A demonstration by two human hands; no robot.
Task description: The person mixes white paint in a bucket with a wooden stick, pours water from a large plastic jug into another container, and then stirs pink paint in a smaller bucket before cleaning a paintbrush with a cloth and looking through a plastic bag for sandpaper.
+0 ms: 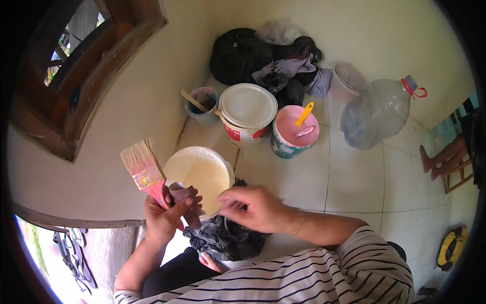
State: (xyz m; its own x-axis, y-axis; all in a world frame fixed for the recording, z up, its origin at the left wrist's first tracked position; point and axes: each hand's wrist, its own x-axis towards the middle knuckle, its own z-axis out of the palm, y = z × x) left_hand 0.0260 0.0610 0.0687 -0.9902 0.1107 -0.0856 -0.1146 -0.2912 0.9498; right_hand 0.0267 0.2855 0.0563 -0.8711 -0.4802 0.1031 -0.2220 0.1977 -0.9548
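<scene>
My left hand (166, 215) is closed around the pink handle of a wide paintbrush (143, 167), its pale bristles pointing up and left. A curled, brownish-purple sheet (191, 213) that looks like sandpaper is gripped in the same hand, beside the handle. Just to the right, my right hand (253, 207) hovers with its fingers loosely bent and apart, and nothing shows in it. Beyond both hands stands a white bucket (226, 164) with cream-coloured paint inside. Crumpled dark cloth (228, 238) lies below my right hand, close to my foot.
Farther back stand a lidded white bucket (248, 105), a pink-paint bucket (319, 133) with a yellow-handled brush (305, 114), and a small bucket (202, 117) with a stick. A large clear bottle (377, 114) is at right. Dark bags (240, 55) fill the corner; another person's legs (445, 156) show far right.
</scene>
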